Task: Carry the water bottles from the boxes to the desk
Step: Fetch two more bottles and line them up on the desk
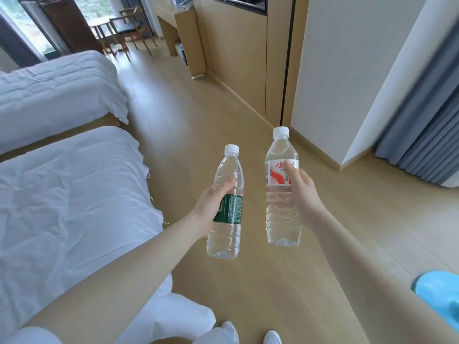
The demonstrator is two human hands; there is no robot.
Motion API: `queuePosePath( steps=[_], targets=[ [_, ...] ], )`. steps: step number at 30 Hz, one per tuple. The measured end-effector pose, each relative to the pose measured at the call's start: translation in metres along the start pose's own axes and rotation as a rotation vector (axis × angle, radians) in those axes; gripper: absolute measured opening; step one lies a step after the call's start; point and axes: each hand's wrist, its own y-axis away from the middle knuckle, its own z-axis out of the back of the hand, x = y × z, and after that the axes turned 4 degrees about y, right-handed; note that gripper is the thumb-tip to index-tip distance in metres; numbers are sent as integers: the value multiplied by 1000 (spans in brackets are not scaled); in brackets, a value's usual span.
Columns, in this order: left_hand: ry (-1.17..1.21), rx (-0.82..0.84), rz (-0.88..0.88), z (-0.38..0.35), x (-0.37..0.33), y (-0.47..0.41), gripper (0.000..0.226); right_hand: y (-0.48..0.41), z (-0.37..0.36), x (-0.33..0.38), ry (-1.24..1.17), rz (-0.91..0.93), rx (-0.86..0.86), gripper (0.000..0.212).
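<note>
My left hand [211, 209] grips a clear water bottle with a green label [227, 207] around its middle, holding it nearly upright over the wooden floor. My right hand [303, 192] grips a taller clear bottle with a red and white label [282, 192], thumb pressed on the label. Both bottles have white caps and are full. A wooden desk [173, 23] stands far ahead along the right wall, beyond both hands. No boxes are in view.
Two beds with white sheets [62, 194] line the left side. A wooden wall cabinet [236, 58] and a white wall run along the right, with grey curtains [427, 120] further right. Chairs [129, 28] stand by the window. A blue object [439, 294] lies at lower right.
</note>
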Motion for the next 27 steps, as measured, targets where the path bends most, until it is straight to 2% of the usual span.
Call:
queuePosePath(
  steps=[6, 11, 17, 23, 27],
  targets=[
    [62, -33, 33, 10, -15, -51, 45, -54, -24, 8, 27, -12, 15, 43],
    [144, -42, 67, 30, -36, -111, 50, -106, -57, 25, 100, -23, -5, 36],
    [220, -38, 9, 81, -83, -185, 53, -180, -115, 66, 165, -4, 27, 29],
    [270, -53, -53, 132, -123, -246, 43, -243, -173, 96, 185, 22, 67, 41],
    [266, -85, -29, 153, -137, -275, 66, -278, -196, 101, 203, 3, 100, 42]
  ],
)
